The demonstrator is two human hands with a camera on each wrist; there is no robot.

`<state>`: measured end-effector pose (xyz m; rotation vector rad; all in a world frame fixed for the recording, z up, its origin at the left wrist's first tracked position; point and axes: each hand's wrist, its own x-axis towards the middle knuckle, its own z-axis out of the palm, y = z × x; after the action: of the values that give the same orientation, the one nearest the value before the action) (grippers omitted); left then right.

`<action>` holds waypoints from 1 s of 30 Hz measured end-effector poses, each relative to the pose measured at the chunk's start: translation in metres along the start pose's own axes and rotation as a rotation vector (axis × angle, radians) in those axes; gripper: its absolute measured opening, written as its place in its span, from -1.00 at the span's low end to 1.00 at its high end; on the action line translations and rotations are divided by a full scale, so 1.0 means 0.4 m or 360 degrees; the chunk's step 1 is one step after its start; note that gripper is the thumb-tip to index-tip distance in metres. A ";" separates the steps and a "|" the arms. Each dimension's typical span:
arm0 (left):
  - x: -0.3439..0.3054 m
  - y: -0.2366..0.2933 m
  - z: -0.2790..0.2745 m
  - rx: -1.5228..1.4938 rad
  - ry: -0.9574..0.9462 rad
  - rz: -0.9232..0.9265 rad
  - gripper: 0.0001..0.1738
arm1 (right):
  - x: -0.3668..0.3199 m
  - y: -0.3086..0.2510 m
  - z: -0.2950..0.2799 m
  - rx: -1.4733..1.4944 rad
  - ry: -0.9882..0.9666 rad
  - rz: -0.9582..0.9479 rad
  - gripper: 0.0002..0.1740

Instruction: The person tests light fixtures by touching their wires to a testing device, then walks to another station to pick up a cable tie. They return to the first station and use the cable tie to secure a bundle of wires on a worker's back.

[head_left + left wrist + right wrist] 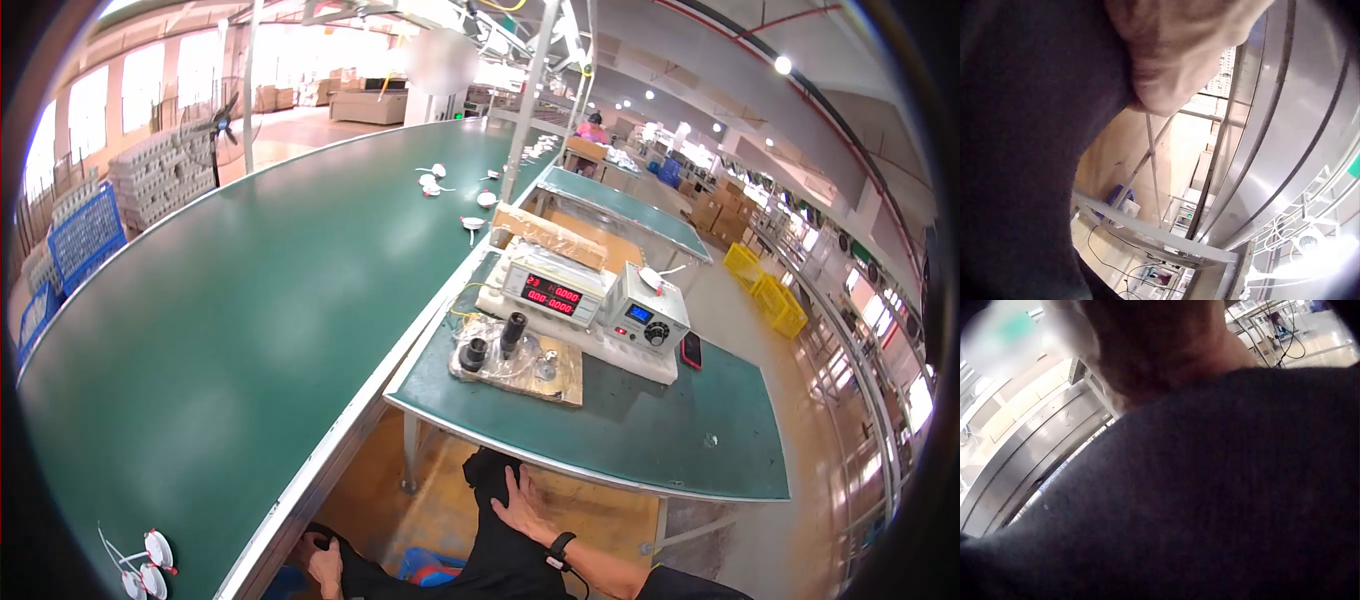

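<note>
Left of table (pixel 650 430), white discs (pixel 157 548) are lying on green belt (pixel 250 270). Left hand (pixel 325 568) is resting on trousers (pixel 478 545), near side of table; fingers look loosely bent, nothing visibly pinched. Right hand (pixel 525 512) is lying on trousers below table edge, fingers spread, probably idling. On table, board (pixel 570 388) is carrying black cylinders (pixel 513 335), likely for steadiness; meter (pixel 553 293) is facing wearer, likely for reading.

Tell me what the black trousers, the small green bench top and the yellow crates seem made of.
Trousers: probably cloth; matte, draping softly without shine.
Bench top: perhaps laminate or rubber matting; smooth, dull sheen, scuffed.
Yellow crates: likely plastic, finish unclear; uniform bright colour, openwork sides.
</note>
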<state>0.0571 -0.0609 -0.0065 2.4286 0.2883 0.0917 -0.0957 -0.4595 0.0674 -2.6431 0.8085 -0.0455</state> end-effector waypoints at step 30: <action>-0.027 -0.038 -0.042 -0.0240 0.0127 0.0228 -0.67 | 0.036 -0.065 0.051 0.0184 -0.0046 -0.0026 0.01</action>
<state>0.0416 -0.0414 -0.0034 2.2965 0.1370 0.2653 -0.0669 -0.4406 0.0567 -2.5362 0.7520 -0.0561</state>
